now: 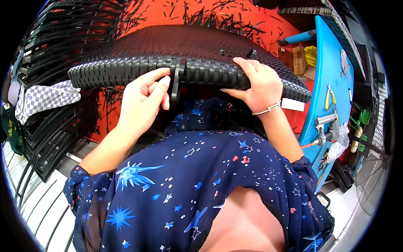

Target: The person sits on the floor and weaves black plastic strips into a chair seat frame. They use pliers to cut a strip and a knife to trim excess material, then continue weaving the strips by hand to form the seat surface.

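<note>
A black woven wicker panel [155, 44], perhaps a seat or back of a chair, lies across in front of me with its thick wrapped edge towards me. A flat black plastic strip [175, 89] stands out from that edge and hangs down below it. Thumb and index finger of my left hand [145, 96] are closed at the strip, pinching its side. My right hand [261, 82] grips the panel's edge further right, fingers on top and thumb underneath. A small dark strip end [251, 53] sticks up from the weave beside the right fingers.
Black strips hang in bundles [63, 50] at the left, by a checkered cloth [48, 98]. Strip offcuts litter the red floor [168, 12]. On the right, a blue table [327, 54] carries yellow-handled pliers [330, 97] and a metal air tool [326, 128]; a cardboard box [299, 60] stands behind it.
</note>
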The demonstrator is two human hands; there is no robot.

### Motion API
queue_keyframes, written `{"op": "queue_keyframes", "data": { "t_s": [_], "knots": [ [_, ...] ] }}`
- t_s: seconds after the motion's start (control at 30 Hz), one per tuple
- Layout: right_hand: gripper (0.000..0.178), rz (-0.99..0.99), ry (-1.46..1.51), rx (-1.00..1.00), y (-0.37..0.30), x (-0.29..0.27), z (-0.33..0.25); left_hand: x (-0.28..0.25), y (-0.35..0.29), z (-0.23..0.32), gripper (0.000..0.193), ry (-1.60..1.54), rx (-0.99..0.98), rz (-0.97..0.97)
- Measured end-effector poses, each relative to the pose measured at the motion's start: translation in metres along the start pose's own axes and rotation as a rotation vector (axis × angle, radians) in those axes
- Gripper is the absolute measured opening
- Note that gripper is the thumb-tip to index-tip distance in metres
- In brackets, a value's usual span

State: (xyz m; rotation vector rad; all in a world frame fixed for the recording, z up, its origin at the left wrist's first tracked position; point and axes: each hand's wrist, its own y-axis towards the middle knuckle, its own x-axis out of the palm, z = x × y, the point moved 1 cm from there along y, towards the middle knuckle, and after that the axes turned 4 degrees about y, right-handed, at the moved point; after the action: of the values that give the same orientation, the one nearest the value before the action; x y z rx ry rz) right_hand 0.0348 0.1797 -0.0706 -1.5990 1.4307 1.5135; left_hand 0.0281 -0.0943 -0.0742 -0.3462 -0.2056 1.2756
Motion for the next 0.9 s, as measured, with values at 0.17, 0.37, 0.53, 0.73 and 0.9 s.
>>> {"op": "queue_keyframes", "data": {
  "t_s": [0.17,0.37,0.53,0.73,0.9],
  "knots": [
    [0.060,0.017,0.003,0.005,-0.002,0.000,0.003,0.001,0.020,0.008,0.021,0.070,-0.091,-0.034],
    [0.061,0.003,-0.005,0.033,-0.003,0.000,0.003,-0.006,0.027,0.002,0.015,-0.129,-0.184,-0.079],
    [0.059,0.003,-0.004,0.046,-0.006,0.001,0.002,-0.008,0.023,-0.013,0.016,-0.243,-0.107,-0.158],
    [0.060,0.037,-0.021,0.010,-0.003,0.002,0.001,-0.008,0.022,-0.007,0.018,-0.130,-0.108,-0.187],
    [0.055,0.001,-0.013,0.043,-0.002,-0.001,0.001,-0.002,0.024,-0.003,0.020,-0.108,-0.116,-0.155]
  ]
}}
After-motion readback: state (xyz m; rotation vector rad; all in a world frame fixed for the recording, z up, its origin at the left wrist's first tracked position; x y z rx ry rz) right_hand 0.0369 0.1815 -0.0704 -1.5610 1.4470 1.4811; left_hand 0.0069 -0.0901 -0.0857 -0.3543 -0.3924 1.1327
